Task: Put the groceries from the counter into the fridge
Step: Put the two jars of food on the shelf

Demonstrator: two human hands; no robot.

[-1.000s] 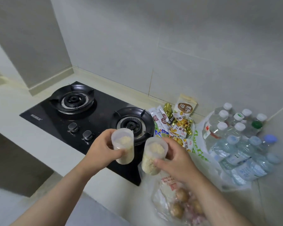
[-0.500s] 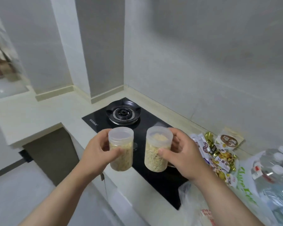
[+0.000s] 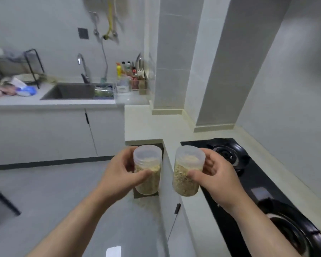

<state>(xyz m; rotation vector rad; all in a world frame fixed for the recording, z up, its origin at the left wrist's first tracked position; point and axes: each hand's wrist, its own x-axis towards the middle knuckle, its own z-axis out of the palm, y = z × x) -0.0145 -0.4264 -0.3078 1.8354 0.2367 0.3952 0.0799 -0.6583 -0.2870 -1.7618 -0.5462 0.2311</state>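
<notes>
Midway, by my reading: two jars are travelling in the hands, with no fridge showing.

Seen from the head camera, the left hand is gripping the left jar, thumb across the front and fingers curled round the back. The right hand is clamping the right jar the same way. Both lidded clear jars are riding upright, side by side but apart, each partly filled with pale, grain-like stuff. They are hanging clear of the counter: the left jar out past its front edge, the right jar over that edge, just beside the left edge of the hob. A sink is sitting in the far counter. I am judging both jars lifted but not yet stored. Reaching the fridge, opening it and shelving them are all remaining. Whether other groceries are waiting, I cannot tell.
</notes>
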